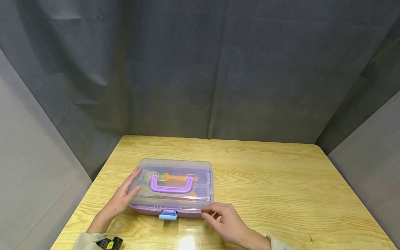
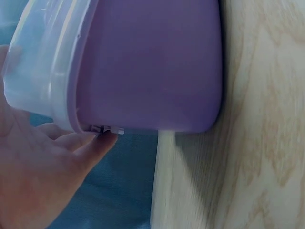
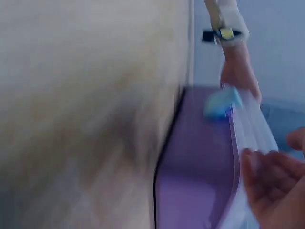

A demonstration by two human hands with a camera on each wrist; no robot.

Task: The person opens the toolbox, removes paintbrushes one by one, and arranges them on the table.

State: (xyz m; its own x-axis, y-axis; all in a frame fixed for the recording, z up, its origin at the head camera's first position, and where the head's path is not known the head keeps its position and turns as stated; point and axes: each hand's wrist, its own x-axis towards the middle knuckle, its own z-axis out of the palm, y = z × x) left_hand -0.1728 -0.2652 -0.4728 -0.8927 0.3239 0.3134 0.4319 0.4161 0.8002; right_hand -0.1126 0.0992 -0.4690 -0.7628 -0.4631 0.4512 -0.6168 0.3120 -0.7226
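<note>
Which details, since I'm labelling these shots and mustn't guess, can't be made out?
- Head: the lower orange item, obscured by the handle and cloudy lid.
- Left wrist: the contents, behind the opaque purple box, itself cut off by the top edge.
- Right wrist: the blue latch, blurred; the right hand, cut off by the right edge.

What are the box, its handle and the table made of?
The box looks like plastic: smooth purple walls and a shiny, see-through lid. The handle is probably plastic too, one bright purple with neat grooves. The table shows wood grain and glare: maybe varnished wood, maybe a wood-look covering.
</note>
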